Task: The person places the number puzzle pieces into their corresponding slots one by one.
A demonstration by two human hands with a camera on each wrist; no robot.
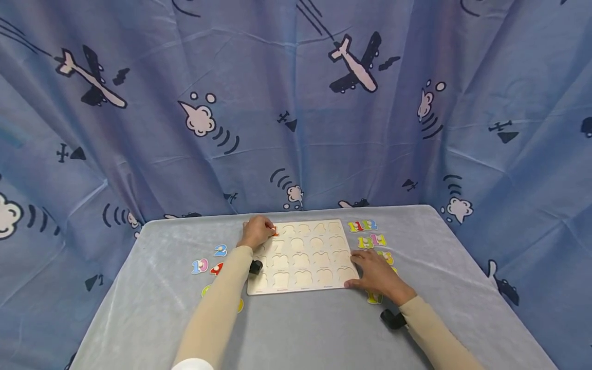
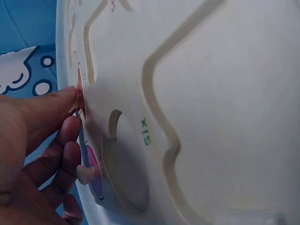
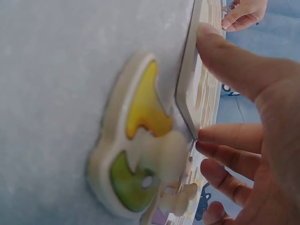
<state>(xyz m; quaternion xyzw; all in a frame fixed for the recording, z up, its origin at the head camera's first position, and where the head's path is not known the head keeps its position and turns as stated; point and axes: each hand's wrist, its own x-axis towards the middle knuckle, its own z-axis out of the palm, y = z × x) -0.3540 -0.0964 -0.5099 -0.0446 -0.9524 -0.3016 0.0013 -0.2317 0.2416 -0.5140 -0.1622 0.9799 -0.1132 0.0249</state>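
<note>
A pale wooden puzzle board (image 1: 302,255) with number-shaped recesses lies on the cloth-covered table. My left hand (image 1: 256,231) is at the board's far left corner, where its fingertips pinch a small red number piece (image 1: 275,231) (image 2: 79,89) against the board (image 2: 211,117). My right hand (image 1: 375,273) rests on the board's near right corner with its fingers laid flat. Its thumb (image 3: 225,51) presses the board's edge (image 3: 187,70). A yellow and green number piece (image 3: 136,154) (image 1: 373,297) lies on the cloth just beside that corner.
Loose coloured number pieces lie right of the board (image 1: 362,225) (image 1: 371,240) and left of it (image 1: 220,250) (image 1: 200,265) (image 1: 216,269). A pink-purple piece with a white peg (image 2: 91,169) sits by my left fingers. Blue aeroplane-print curtain (image 1: 296,103) surrounds the table.
</note>
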